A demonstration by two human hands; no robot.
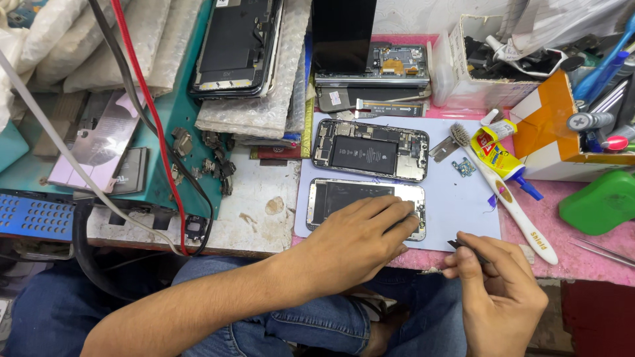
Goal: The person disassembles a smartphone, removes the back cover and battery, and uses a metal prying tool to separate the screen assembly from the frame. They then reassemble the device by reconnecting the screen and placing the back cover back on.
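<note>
toothbrush [506, 192] | glue tube [497, 153] | green case [598, 201] | red cable [149, 112] | opened phone [370, 150]

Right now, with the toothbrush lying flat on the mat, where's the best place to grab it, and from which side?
Take the white toothbrush at mid-handle, pinching across its narrow width from above. It lies flat and diagonal, bristles up-left beside the open phone, tail down-right on the pink mat. The glue tube crowds the neck, and the right hand sits near the tail, so the middle is probably the freest spot.

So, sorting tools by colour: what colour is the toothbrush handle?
White with red print, the toothbrush shows best in the head view.
</note>
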